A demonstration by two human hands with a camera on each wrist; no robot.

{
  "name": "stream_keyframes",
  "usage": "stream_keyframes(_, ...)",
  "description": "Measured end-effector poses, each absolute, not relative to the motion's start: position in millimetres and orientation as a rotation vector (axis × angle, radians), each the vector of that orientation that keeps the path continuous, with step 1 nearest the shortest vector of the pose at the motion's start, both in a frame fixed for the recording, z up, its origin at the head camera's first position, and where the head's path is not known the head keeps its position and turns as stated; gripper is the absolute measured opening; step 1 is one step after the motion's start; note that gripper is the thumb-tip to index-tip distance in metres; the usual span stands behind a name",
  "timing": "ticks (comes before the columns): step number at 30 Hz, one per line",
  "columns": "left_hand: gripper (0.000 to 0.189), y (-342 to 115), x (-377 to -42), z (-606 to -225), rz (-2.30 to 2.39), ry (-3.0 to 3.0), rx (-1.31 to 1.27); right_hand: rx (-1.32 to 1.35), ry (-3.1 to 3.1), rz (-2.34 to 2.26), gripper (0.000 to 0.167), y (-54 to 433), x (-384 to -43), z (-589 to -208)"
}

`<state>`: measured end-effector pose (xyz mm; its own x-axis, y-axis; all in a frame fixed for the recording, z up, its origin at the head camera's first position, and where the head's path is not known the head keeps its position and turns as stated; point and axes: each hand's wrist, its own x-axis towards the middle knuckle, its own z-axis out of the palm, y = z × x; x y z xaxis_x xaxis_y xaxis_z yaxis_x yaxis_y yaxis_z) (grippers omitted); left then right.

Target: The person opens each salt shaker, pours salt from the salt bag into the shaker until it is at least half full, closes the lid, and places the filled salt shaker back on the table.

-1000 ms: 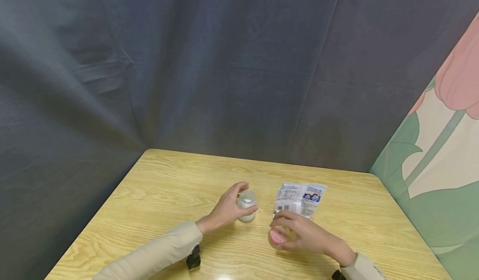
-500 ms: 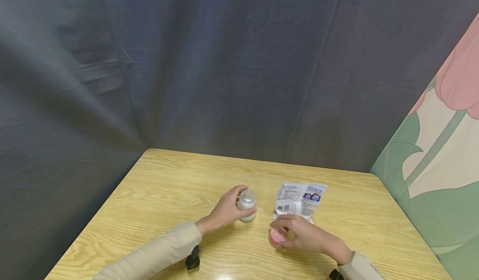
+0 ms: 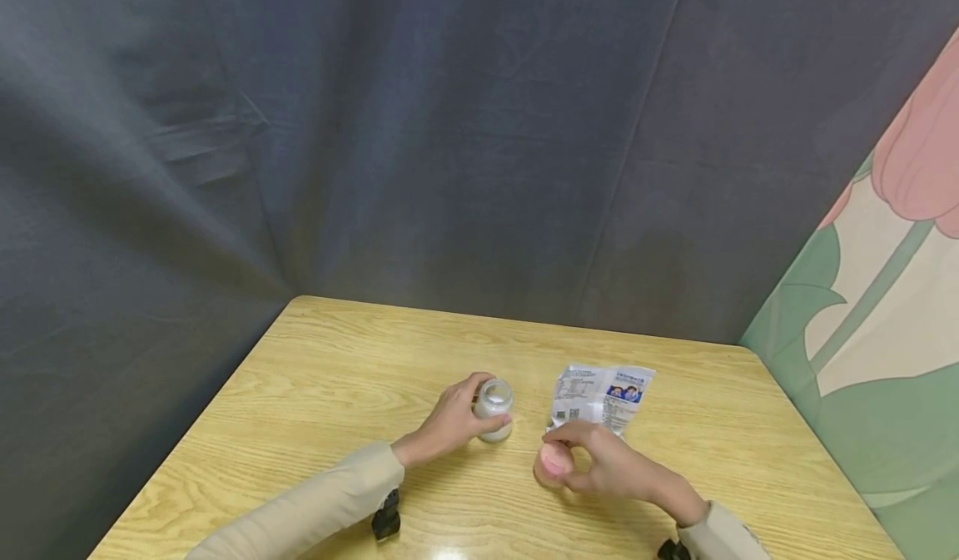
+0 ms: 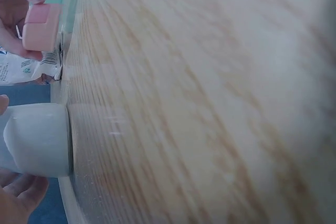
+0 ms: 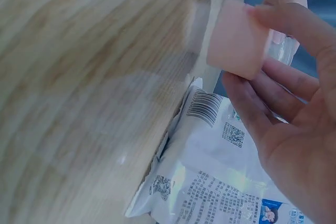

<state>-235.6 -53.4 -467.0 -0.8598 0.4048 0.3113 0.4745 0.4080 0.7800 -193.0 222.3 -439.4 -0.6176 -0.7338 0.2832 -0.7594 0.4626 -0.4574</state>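
Observation:
My left hand (image 3: 449, 418) grips a small clear glass jar (image 3: 494, 414) from its left side, thumb in front and fingers behind. The jar stands upright on the table, its mouth uncovered, with something whitish inside. In the left wrist view its white lower body (image 4: 42, 140) sits on the tabletop between thumb and fingers. To the right of the jar, my right hand (image 3: 610, 464) pinches a round pink cap-like piece (image 3: 553, 464) between thumb and fingers. Seen from the right wrist, this pink cap-like piece (image 5: 239, 40) is a short smooth cylinder held apart from the tabletop.
A white printed packet (image 3: 599, 393) stands just behind my right hand, with small print, codes and a blue picture. The wood-grain table (image 3: 360, 352) ends at a dark curtain (image 3: 464, 169) behind. A flower-patterned panel (image 3: 891, 335) borders its right side.
The pink cap-like piece has shifted slightly left and tilted as the right fingers moved around it. The left hand and jar have barely moved.

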Motion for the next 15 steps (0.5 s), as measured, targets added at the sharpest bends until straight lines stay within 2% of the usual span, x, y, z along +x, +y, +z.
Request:
stream_keyframes(7,0.059,-53.3,-236.3,-467.8,-1.456,-2.576,-0.821,1.333,-2.567,1.001,0.040,221.7,-196.1,-438.2)
stream_keyframes(15,0.059,-54.8,-236.1,-466.5,-1.455,-2.572,-0.843,1.237,-2.500,1.245,0.044,216.8,-198.7,-437.6)
